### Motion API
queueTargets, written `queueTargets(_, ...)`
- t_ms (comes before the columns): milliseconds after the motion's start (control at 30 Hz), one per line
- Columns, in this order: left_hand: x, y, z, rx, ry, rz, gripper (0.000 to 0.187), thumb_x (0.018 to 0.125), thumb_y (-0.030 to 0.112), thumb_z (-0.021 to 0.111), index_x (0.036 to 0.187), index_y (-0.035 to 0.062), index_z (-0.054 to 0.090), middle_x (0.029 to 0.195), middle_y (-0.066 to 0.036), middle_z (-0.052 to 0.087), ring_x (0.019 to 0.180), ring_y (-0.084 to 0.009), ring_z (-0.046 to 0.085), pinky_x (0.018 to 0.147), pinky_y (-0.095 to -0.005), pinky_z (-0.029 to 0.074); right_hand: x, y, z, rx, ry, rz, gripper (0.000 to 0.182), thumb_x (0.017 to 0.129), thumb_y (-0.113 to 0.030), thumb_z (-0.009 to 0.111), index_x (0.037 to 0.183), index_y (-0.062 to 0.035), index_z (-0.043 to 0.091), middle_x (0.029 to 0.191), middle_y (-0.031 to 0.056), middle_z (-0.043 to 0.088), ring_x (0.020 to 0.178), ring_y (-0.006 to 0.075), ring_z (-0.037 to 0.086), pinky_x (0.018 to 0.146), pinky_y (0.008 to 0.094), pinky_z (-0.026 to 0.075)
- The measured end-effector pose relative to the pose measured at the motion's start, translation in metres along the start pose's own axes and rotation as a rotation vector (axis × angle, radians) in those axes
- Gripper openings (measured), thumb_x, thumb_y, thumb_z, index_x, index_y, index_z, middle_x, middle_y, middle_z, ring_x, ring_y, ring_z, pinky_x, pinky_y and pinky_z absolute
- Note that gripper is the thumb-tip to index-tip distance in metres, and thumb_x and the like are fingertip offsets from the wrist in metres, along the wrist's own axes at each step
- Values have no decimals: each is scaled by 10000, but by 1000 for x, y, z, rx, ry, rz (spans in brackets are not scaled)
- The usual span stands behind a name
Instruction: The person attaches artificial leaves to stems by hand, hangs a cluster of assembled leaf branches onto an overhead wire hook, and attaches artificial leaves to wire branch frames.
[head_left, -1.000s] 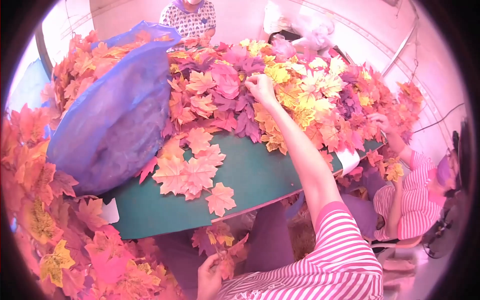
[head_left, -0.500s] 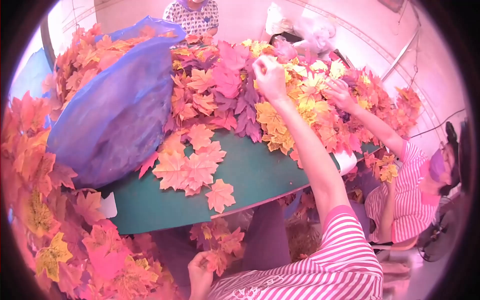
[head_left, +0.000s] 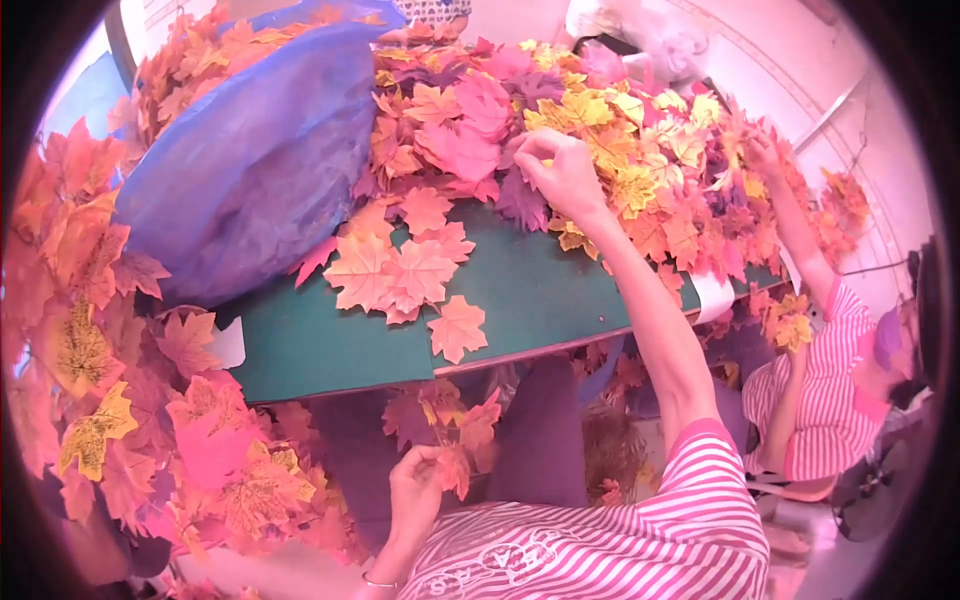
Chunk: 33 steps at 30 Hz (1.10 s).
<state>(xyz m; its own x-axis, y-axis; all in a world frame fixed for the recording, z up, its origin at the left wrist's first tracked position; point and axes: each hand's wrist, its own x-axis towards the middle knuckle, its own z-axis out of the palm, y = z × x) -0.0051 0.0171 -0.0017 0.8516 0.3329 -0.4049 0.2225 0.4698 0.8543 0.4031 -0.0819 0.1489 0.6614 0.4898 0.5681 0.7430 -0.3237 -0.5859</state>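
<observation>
My left hand (head_left: 415, 487) is low in front of my lap, its fingers closed on a small bunch of orange artificial maple leaves (head_left: 478, 425). My right hand (head_left: 562, 172) reaches over the table to the near side of the leaf pile. Its thumb and fingers are pinched together; whatever is between them is too small to make out. Just under that hand lie purple maple leaves (head_left: 522, 203). Yellow leaves (head_left: 590, 110) lie behind it, and pink leaves (head_left: 465, 130) are to its left. Loose orange leaves (head_left: 405, 275) rest on the green tabletop (head_left: 550, 290).
A large blue plastic bag (head_left: 250, 170) stands on the table's left. More leaves (head_left: 240, 450) heap up along my left side. At the right, a co-worker in a striped shirt (head_left: 815, 400) reaches into the pile. Another person (head_left: 430, 10) is across the table.
The view has tilted, so the table sits higher. My right hand has drawn back toward me, down to the purple leaves. My left hand keeps its bunch. The co-worker's reaching hand has moved right.
</observation>
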Motion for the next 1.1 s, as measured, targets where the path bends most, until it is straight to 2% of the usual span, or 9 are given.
queueTargets(33, 1, 4, 1, -15, -15, -1, 130, 935, -77, 534, 1019, -25, 618, 948, -44, 656, 827, -71, 624, 758, -209, 502, -5, 2, -4, -102, 65, -203, 78, 801, -3, 666, 766, 47, 618, 955, 156, 707, 872, 300, 685, 776, 366, 528)
queueTargets(400, 4, -8, 3, -24, -43, 40, 56, 959, 2, 589, 1008, -18, 607, 891, -48, 668, 772, -75, 626, 686, -220, 509, -21, -14, -7, -54, 67, -149, 109, 885, -62, 640, 864, 25, 578, 834, 149, 634, 750, 288, 614, 682, 381, 483)
queueTargets(533, -3, 5, 8, -86, -67, 26, 58, 928, -52, 567, 965, -17, 595, 851, -55, 655, 741, -98, 625, 654, -238, 510, -29, -17, -2, -141, 229, -261, 94, 903, -66, 620, 898, 16, 574, 839, 164, 595, 805, 339, 586, 717, 407, 471)
queueTargets(600, -8, -8, -3, -30, -28, 35, 56, 921, -65, 554, 943, -20, 580, 823, -67, 645, 697, -114, 617, 612, -253, 509, -41, 7, 9, -222, 73, -198, 91, 883, -47, 616, 885, 13, 548, 862, 176, 585, 864, 365, 575, 745, 437, 460)
queueTargets(667, 5, -21, 0, -28, 21, 97, 60, 914, -78, 541, 921, -23, 564, 795, -79, 636, 652, -130, 608, 570, -268, 507, -41, -9, 1, -197, 251, -183, 92, 881, -47, 617, 883, 12, 547, 856, 183, 581, 859, 374, 575, 735, 441, 460)
queueTargets(733, -3, -2, 4, -118, -79, 27, 70, 921, -50, 566, 972, -8, 591, 846, -50, 646, 758, -92, 619, 661, -237, 503, -47, 4, 4, -230, 64, -229, 87, 883, -40, 619, 878, 14, 551, 827, 186, 567, 787, 380, 571, 701, 438, 458)
queueTargets(800, 3, -11, 2, -8, -4, 37, 66, 928, -32, 579, 983, 0, 597, 857, -40, 652, 781, -82, 618, 682, -231, 496, -54, 0, 3, -167, 196, -158, 100, 890, -55, 619, 876, 16, 549, 824, 192, 591, 784, 384, 594, 693, 431, 466)
queueTargets(967, 5, -9, 3, -60, -75, 13, 59, 954, 27, 606, 999, -10, 601, 884, -38, 663, 779, -78, 623, 692, -223, 497, -85, 29, 15, -52, -111, 0, 113, 898, -74, 624, 892, 22, 565, 790, 182, 622, 746, 375, 618, 658, 413, 478)
queueTargets(1100, 2, -20, 0, -65, -65, -8, 106, 954, 64, 639, 1015, -15, 606, 914, -48, 670, 799, -79, 632, 717, -217, 501, -102, 25, 14, 22, -187, 87, 124, 864, -77, 677, 901, 27, 621, 766, 151, 644, 667, 260, 624, 630, 360, 488)
